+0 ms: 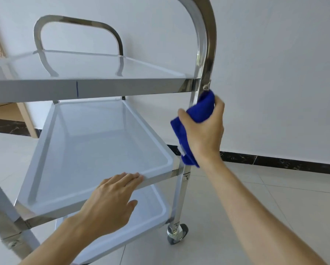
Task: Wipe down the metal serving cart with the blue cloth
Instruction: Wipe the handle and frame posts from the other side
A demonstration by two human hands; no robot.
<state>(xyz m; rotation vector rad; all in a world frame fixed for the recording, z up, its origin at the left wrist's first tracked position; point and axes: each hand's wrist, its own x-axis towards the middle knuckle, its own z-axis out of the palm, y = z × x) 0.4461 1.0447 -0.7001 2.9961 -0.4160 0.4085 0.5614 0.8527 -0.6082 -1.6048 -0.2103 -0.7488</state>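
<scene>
A three-shelf metal serving cart (pixel 95 87) fills the left and middle of the head view. My right hand (pixel 204 131) grips the blue cloth (pixel 197 111) wrapped around the cart's near right upright post, just below the top shelf; a loose end of the cloth hangs down past my wrist. My left hand (pixel 110 201) rests with straight fingers on the front rim of the middle shelf (pixel 95 142), thumb below the edge. The post runs up into a curved handle bar (pixel 208 35).
The bottom shelf (pixel 141 222) shows under my left hand, with a caster wheel (pixel 177 233) on the tiled floor. A second curved handle (pixel 74 22) rises at the cart's far end. A white wall with a dark baseboard stands behind; wooden furniture sits far left.
</scene>
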